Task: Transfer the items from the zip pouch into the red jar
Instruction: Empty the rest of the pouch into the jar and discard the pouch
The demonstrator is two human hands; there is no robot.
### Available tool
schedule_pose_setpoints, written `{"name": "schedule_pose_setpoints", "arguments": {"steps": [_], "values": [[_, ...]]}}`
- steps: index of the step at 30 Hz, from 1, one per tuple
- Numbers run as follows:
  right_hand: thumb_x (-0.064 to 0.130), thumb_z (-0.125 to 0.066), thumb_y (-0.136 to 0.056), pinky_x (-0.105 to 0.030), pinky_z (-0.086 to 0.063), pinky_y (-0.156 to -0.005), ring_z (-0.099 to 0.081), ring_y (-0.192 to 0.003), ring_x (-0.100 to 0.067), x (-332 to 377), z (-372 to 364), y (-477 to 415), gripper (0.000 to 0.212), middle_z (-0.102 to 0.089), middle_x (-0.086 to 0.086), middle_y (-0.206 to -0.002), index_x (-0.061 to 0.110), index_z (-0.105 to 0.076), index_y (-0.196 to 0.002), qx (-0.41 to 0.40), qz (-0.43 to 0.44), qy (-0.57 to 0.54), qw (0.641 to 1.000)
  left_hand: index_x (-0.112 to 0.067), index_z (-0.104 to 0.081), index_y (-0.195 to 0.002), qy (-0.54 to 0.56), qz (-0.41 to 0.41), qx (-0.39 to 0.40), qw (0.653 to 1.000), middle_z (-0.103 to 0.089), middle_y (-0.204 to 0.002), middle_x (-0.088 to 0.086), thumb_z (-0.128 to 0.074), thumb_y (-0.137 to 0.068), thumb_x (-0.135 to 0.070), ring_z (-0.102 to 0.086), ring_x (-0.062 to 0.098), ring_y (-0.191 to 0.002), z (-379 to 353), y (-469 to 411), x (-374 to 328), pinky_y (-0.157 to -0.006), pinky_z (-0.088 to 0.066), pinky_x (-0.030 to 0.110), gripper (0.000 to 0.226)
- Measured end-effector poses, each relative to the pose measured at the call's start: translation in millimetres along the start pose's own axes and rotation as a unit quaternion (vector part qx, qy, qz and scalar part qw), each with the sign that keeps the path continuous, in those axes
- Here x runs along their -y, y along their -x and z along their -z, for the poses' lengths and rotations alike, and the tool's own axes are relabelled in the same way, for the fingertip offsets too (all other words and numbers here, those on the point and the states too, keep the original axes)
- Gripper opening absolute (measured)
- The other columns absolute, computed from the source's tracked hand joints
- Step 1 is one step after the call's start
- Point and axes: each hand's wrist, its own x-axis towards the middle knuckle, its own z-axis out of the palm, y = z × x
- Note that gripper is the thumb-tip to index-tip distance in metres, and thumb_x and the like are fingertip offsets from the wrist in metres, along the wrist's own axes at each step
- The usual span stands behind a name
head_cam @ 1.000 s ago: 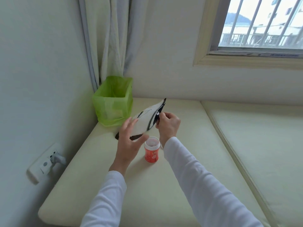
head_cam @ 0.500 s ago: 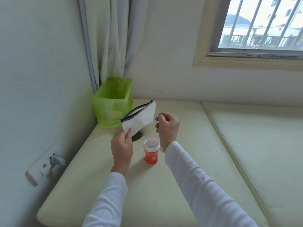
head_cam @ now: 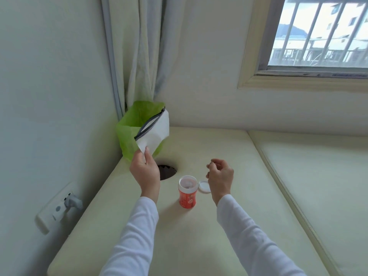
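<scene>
From my remote station I read the scene as follows.

Left hand (head_cam: 144, 172): raised above the cushioned surface (head_cam: 199, 226), thumb and fingers pinching the lower corner of the zip pouch (head_cam: 154, 130). The pouch is white with a dark zipper along its upper edge and hangs tilted in the air, in front of the green bin (head_cam: 127, 136) that stands in the corner against the wall. I cannot tell whether the zipper is open or closed.

Right hand (head_cam: 220, 177): held clear of the surface, to the right of the red jar (head_cam: 186, 194), fingers curled loosely inward with fingertips close to the thumb. I cannot tell whether anything small is pinched between them — nothing is resolvable at this size.

Red jar: upright on the cushioned surface between the two forearms, mouth uncovered, white rim facing up. Pale contents show inside, but I cannot identify them. Its white lid (head_cam: 204, 186) lies flat on the surface just beside the jar, on the right, partly under the right hand.

A round dark hole (head_cam: 167, 172) in the surface sits just behind the left wrist. A wall socket (head_cam: 59, 208) with a plug is mounted on the left wall. Both arms wear white sleeves (head_cam: 135, 236).
</scene>
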Motion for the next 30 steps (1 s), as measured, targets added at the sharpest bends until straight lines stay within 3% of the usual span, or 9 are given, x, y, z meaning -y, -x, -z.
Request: {"name": "schedule_pose_setpoints", "arguments": {"steps": [4,9,13,15,17,20,23,26,30], "values": [[-0.002,-0.044,-0.086,-0.023,-0.043,-0.052,-0.049,-0.049,-0.016,-10.0,5.3,-3.4,0.019,-0.060,-0.007,-0.075,0.009,-0.059,-0.092,-0.001,-0.001,0.012,1.000,-0.013,-0.034,-0.059,0.016,0.006,-0.039,0.999,-0.031,-0.052,-0.004,-0.048,-0.092,-0.009,-0.031,0.022,-0.055,-9.9,-19.1,-0.5,-0.058,-0.026,0.023,0.036],[0.000,-0.046,-0.086,-0.032,-0.045,-0.061,-0.054,-0.066,-0.027,-18.8,11.1,-8.8,0.018,-0.062,-0.008,-0.076,0.013,-0.059,-0.082,-0.010,0.004,0.031,0.999,0.012,-0.058,-0.080,0.031,0.012,-0.059,0.998,-0.058,-0.079,0.033,-0.044,-0.094,-0.007,-0.049,0.037,-0.072,-26.1,-48.0,-4.4,-0.064,-0.034,0.027,0.027],[0.004,-0.046,-0.088,-0.029,-0.044,-0.058,-0.054,-0.066,-0.027,-20.7,18.0,-11.1,0.028,-0.060,-0.002,-0.070,0.021,-0.054,-0.068,-0.016,0.004,0.037,0.999,0.011,-0.061,-0.095,0.038,0.028,-0.067,0.997,-0.061,-0.098,0.032,-0.043,-0.095,-0.011,-0.056,0.039,-0.091,-38.0,-74.8,-2.7,-0.073,-0.036,0.021,0.028],[0.004,-0.047,-0.089,-0.030,-0.045,-0.062,-0.055,-0.065,-0.027,-22.2,20.8,-12.1,0.031,-0.060,-0.004,-0.071,0.024,-0.053,-0.066,-0.019,0.002,0.046,0.999,0.010,-0.062,-0.095,0.029,0.011,-0.068,0.997,-0.062,-0.098,0.032,-0.043,-0.094,-0.010,-0.054,0.033,-0.086,-42.6,-86.3,-1.5,-0.076,-0.038,0.027,0.028],[0.003,-0.047,-0.089,-0.027,-0.044,-0.056,-0.053,-0.061,-0.027,-24.1,22.5,-13.9,0.029,-0.061,-0.009,-0.075,0.021,-0.054,-0.067,-0.020,0.001,0.053,0.998,0.011,-0.064,-0.090,0.009,-0.023,-0.069,0.997,-0.063,-0.092,0.033,-0.045,-0.092,-0.009,-0.051,0.026,-0.080,-46.9,-97.7,2.2,-0.075,-0.042,0.034,0.027],[0.003,-0.047,-0.089,-0.017,-0.043,-0.045,-0.053,-0.062,-0.027,-28.0,24.7,-17.7,0.020,-0.062,-0.013,-0.080,0.013,-0.056,-0.074,-0.023,0.007,0.068,0.997,0.009,-0.064,-0.088,-0.042,-0.028,-0.076,0.996,-0.065,-0.093,0.031,-0.046,-0.090,-0.011,-0.060,0.037,-0.084,-54.4,-118.5,7.7,-0.081,-0.048,0.045,0.027],[0.003,-0.048,-0.089,-0.005,-0.038,-0.035,-0.054,-0.064,-0.028,-31.7,27.6,-20.6,0.016,-0.062,-0.013,-0.079,0.009,-0.058,-0.078,-0.027,0.013,0.077,0.997,0.006,-0.062,-0.100,-0.113,0.015,-0.032,0.993,-0.061,-0.117,0.026,-0.042,-0.094,-0.022,-0.053,0.043,-0.107,-60.5,-141.0,7.1,-0.092,-0.044,0.053,0.035],[0.003,-0.048,-0.089,-0.005,-0.037,-0.033,-0.054,-0.063,-0.028,-33.4,28.9,-21.0,0.015,-0.062,-0.013,-0.079,0.008,-0.058,-0.079,-0.024,0.013,0.076,0.997,-0.008,-0.049,-0.129,-0.205,0.041,0.061,0.976,-0.039,-0.145,0.018,-0.041,-0.094,-0.038,-0.031,0.042,-0.132,-62.2,-153.4,7.5,-0.107,-0.030,0.058,0.047],[0.002,-0.048,-0.089,-0.005,-0.038,-0.034,-0.054,-0.060,-0.027,-35.7,27.2,-19.0,0.015,-0.062,-0.012,-0.078,0.008,-0.058,-0.079,-0.021,0.011,0.079,0.997,-0.010,-0.032,-0.140,-0.246,0.046,0.106,0.962,-0.027,-0.152,0.017,-0.047,-0.090,-0.045,-0.018,0.039,-0.140,-59.3,-145.6,9.5,-0.112,-0.017,0.061,0.063]]}}
